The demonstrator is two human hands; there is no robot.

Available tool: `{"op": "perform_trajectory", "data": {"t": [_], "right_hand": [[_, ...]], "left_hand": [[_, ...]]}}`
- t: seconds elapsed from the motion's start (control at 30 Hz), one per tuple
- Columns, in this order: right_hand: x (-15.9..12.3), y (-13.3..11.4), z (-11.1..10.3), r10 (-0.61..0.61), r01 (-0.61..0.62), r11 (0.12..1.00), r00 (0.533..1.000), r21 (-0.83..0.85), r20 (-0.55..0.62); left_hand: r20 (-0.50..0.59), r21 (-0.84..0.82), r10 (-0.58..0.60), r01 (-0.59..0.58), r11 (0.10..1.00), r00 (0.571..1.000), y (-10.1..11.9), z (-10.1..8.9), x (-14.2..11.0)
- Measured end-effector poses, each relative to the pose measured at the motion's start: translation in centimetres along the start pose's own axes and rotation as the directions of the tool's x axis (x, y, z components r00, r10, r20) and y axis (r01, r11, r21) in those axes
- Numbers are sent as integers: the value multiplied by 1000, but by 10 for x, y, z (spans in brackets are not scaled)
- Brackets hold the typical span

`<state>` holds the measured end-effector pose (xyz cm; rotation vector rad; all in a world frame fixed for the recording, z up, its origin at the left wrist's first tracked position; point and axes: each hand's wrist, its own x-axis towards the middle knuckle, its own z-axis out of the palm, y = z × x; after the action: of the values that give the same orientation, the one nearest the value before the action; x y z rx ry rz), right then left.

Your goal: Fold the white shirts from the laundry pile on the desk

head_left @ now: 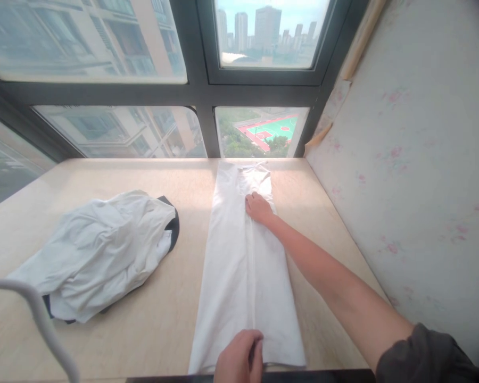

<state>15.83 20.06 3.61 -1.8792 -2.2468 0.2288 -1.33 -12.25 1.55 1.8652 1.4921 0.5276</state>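
Note:
A white garment (227, 255) lies lengthwise in front of me, folded into a long strip from the window side to the near edge. A fold line runs down its middle, and its far end is somewhat crumpled. My right hand (259, 207) reaches to the far part, its fingers curled closed on the cloth along that fold line. At the near end my left hand (239, 357) is closed, thumb and fingers pinching the cloth beside the same line. The exact grip of both hands is partly hidden by the fingers.
A crumpled heap of white and dark cloth (107, 244) lies on the pale ledge (175, 319) to the left. In the lower left corner a grey curved tube (38, 314) crosses the view. Dark-framed windows (199, 96) stand behind, and a flowered wall (415, 159) bounds the right.

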Motion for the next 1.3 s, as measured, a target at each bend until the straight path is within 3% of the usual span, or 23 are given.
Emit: {"op": "perform_trajectory", "data": {"t": [0.13,0.23,0.3,0.4,0.47,0.53,0.67,0.73,0.93,1.07,1.17,1.3], "right_hand": [[-45,-9,-10,-42,43,998,999,47,-8],[-123,-22,-7,-83,101,982,990,162,-111],[-188,-35,-1,-98,163,935,972,314,-214],[-278,-57,7,-63,179,858,967,481,-247],[-320,-71,12,-52,165,864,969,475,-242],[-341,-81,15,-77,178,887,967,427,-243],[-345,-82,18,-102,194,907,962,373,-253],[-342,-77,18,-111,197,911,963,363,-244],[-346,-57,15,-130,213,908,962,361,-242],[-349,-51,3,-156,210,896,974,391,-165],[-344,-61,-6,-186,239,873,969,425,-163],[-331,-87,-4,-267,301,862,953,409,-139]], "left_hand": [[29,4,3,-3,1000,1000,8,-9,-1],[39,-3,65,-65,998,997,13,-26,1],[-39,40,88,-86,996,995,12,-38,3],[-185,190,162,-127,974,969,3,-50,6],[-219,291,242,-173,941,945,-5,-53,7],[-213,397,326,-224,890,921,-12,-52,7],[-73,570,469,-349,744,880,-18,-50,-1],[-41,582,482,-371,723,875,-21,-52,-10],[-161,527,383,-249,813,909,-39,-63,-42],[-223,506,316,-167,846,922,-56,-66,-58],[-311,476,272,-98,874,911,-60,-66,-61],[-358,457,282,-96,884,890,-57,-63,-56]]}}
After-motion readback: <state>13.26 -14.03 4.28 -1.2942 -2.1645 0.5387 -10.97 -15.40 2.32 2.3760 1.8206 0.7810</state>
